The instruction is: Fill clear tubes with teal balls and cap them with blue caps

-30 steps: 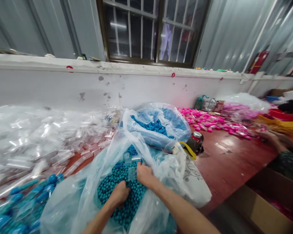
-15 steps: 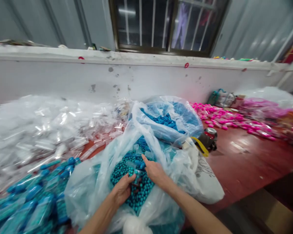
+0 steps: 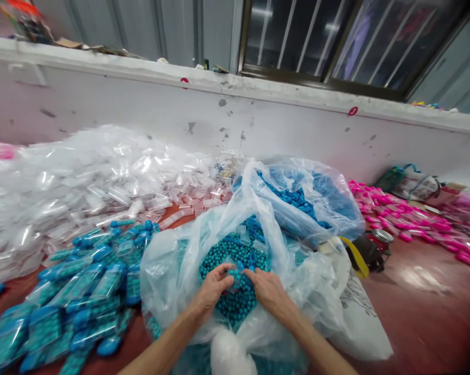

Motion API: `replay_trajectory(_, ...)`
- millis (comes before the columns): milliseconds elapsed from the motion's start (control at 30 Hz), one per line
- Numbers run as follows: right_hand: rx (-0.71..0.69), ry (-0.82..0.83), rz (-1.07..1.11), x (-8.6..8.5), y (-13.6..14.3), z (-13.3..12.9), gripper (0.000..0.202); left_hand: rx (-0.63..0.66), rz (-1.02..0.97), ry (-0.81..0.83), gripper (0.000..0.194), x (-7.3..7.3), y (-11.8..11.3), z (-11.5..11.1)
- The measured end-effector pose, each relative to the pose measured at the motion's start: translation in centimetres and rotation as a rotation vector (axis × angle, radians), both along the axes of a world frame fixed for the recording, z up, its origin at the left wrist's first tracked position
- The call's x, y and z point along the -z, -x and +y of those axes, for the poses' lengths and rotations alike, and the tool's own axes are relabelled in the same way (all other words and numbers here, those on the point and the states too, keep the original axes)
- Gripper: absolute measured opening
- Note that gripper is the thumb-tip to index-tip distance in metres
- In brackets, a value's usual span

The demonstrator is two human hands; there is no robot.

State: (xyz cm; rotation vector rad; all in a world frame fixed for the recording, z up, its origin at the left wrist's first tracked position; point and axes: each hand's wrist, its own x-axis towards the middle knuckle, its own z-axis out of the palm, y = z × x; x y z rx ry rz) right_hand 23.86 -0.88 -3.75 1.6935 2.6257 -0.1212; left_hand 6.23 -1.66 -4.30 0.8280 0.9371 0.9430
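Note:
My left hand (image 3: 216, 285) is closed around a small clear plastic container (image 3: 233, 275) with teal beads showing inside. My right hand (image 3: 269, 292) is beside it, its fingers drawn together at a blue cap (image 3: 240, 265) by the container's mouth; the fingertips partly hide the cap. Both hands are over a heap of teal beads (image 3: 235, 308) in an open translucent plastic bag (image 3: 168, 273). A few clear containers (image 3: 242, 237) lie on the beads toward the back of the bag.
Filled blue-capped containers (image 3: 98, 291) are piled at left, before a big heap of clear containers (image 3: 82, 177). Behind stands a bag of blue caps (image 3: 301, 200). Pink-capped pieces (image 3: 398, 213), a dark jar-like object (image 3: 377, 245) and a white printed bag (image 3: 361, 312) are on the right of the red table (image 3: 426, 307).
The view has swung left, so the bags appear farther right. My right hand has come back from the rear of the beads to the container in my left hand, which is raised slightly.

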Motion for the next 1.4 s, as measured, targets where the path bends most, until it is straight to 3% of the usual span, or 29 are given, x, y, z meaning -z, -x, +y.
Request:
replay_trajectory(100,-0.087,-0.011,-0.038,-0.5,0.1,0.0,0.04,0.033,0.021,0.062,0.039,-0.1,0.5,-0.3)
replay_trajectory(233,-0.113,-0.053,-0.098,-0.3,0.6,0.4,0.025,0.062,0.271,0.218,0.025,0.7,0.6,0.3)
replay_trajectory(433,-0.071,-0.137,-0.091,0.8,0.2,0.8,0.021,0.056,0.402,0.264,0.012,2.8,-2.1,3.2)
replay_trajectory(567,-0.073,-0.151,-0.099,1.9,-0.7,1.0,0.023,0.087,0.291,0.25,0.014,2.9,-3.5,4.6)
replay_trajectory(667,-0.052,-0.182,-0.087,2.4,-1.3,1.2,0.024,0.141,0.132,0.235,0.023,2.4,-3.1,4.8)
replay_trajectory(900,-0.021,-0.174,-0.019,0.7,-0.7,1.3,0.01,0.09,-0.037,0.124,0.033,1.6,-0.7,3.0)
replay_trajectory(1067,0.161,-0.081,0.223,-0.5,-0.1,1.3,0.02,0.077,0.016,0.071,0.041,1.2,0.3,1.2)
replay_trajectory(1167,0.122,-0.036,0.517,-0.8,0.8,0.8,0.028,0.117,0.021,0.032,0.046,0.9,0.2,0.4)
replay_trajectory(1267,0.074,0.12,0.771,-0.7,1.7,0.2,0.031,0.129,0.007,-0.017,0.05,0.8,-0.1,-0.2)
replay_trajectory(1400,0.206,0.36,1.006,-0.7,2.3,-0.2,0.027,0.133,0.029,-0.078,0.056,0.9,-0.3,-0.6)
